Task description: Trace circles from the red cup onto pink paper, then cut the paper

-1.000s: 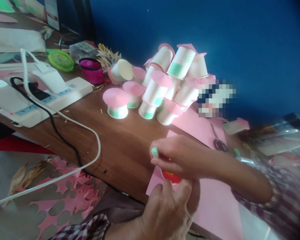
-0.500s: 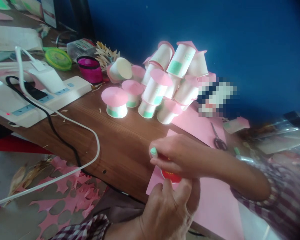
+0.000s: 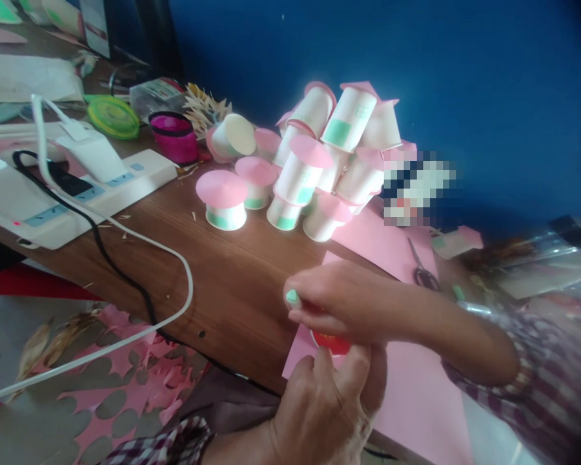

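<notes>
My right hand [image 3: 339, 300] is closed around a pen with a green end [image 3: 292, 298], over a red round object [image 3: 332, 342]. My left hand [image 3: 326, 400] presses its fingers on the near edge of that object, which rests on a sheet of pink paper [image 3: 416, 394]. Both hands partly cover the red object. Beyond them stand several white paper cups [image 3: 349, 119] with pink cone tops [image 3: 221, 188], some stacked on one another.
Scissors [image 3: 423, 274] lie on pink paper at the right. A power strip [image 3: 140, 171] with a white cable [image 3: 186, 265] sits at the left. Pink paper scraps [image 3: 150, 381] lie below the table edge. A blue wall [image 3: 416, 64] rises behind.
My right hand and the pen's green end have shifted slightly to the left over the red object. My left hand has stayed in place.
</notes>
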Demonstrator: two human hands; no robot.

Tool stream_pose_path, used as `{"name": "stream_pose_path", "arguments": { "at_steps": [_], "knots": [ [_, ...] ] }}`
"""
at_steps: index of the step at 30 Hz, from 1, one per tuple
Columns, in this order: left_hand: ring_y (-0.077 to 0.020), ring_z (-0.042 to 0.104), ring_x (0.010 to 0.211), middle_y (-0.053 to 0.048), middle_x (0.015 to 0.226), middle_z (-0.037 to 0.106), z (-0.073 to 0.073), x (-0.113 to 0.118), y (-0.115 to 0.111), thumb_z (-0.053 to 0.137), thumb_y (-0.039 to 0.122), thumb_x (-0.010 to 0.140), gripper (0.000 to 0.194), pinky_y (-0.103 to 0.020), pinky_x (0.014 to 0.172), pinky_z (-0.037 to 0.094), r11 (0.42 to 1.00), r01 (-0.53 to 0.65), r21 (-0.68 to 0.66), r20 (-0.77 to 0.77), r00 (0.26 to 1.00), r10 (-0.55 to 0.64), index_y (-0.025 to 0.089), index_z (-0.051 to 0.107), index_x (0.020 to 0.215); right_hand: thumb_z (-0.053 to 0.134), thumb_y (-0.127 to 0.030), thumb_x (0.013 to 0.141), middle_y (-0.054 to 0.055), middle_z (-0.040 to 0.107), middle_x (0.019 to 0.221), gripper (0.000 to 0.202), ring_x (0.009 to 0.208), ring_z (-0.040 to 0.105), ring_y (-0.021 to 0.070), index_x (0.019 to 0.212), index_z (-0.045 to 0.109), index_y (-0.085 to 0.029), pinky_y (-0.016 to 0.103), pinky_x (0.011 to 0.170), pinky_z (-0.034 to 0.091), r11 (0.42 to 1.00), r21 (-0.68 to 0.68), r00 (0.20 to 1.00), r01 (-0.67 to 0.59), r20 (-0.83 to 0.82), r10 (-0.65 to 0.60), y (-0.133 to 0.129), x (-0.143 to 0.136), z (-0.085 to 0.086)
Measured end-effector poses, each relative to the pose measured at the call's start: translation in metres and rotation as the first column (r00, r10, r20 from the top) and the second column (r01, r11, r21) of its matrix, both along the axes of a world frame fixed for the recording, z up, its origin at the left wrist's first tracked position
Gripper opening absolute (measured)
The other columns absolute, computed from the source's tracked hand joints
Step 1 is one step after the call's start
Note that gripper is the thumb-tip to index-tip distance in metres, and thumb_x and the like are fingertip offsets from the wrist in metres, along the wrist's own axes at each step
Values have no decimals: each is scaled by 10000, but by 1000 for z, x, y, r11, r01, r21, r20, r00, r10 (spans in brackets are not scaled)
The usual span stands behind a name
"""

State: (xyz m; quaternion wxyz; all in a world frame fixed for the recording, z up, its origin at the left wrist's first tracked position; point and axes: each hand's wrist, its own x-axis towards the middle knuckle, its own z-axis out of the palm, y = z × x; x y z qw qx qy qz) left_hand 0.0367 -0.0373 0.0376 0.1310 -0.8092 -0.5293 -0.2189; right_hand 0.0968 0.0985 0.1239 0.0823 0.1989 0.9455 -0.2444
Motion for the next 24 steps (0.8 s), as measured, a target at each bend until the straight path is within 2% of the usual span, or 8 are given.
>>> {"name": "stream_pose_path", "arguments": {
  "at_steps": [4,15,21,24],
  "knots": [
    [-100,520,544,-104,1184,500,-2,0,0,534,223,784,497,-270,414,431,1000,6,17,-6,1000,-6,202,531,1281,511,-236,914,-35,552,691,182,555,442,94,740,511,-182,253,529,272,1000,28,1000,13,0,-13,1,2,-1],
    [-86,514,549,-119,1230,496,0,0,-1,563,219,779,511,-265,433,434,1000,-9,-2,-29,1000,9,205,523,1288,483,-248,912,-7,615,747,156,620,529,124,777,529,-184,266,578,337,990,113,997,81,3,-82,1,4,-3],
    [-92,521,536,-134,1269,501,-3,-2,1,533,187,787,491,-273,443,445,997,21,78,-10,1000,-20,175,534,1278,488,-224,884,-17,632,773,88,695,583,145,801,509,-203,255,589,382,958,38,957,283,-79,-279,0,15,1],
    [-100,530,548,-129,1280,505,-4,-2,1,539,192,794,473,-279,451,447,997,12,70,-7,1000,-12,186,543,1266,513,-198,854,-20,641,830,17,700,593,140,844,516,-211,248,582,405,938,11,932,346,-116,-342,0,20,2]
  ]
}}
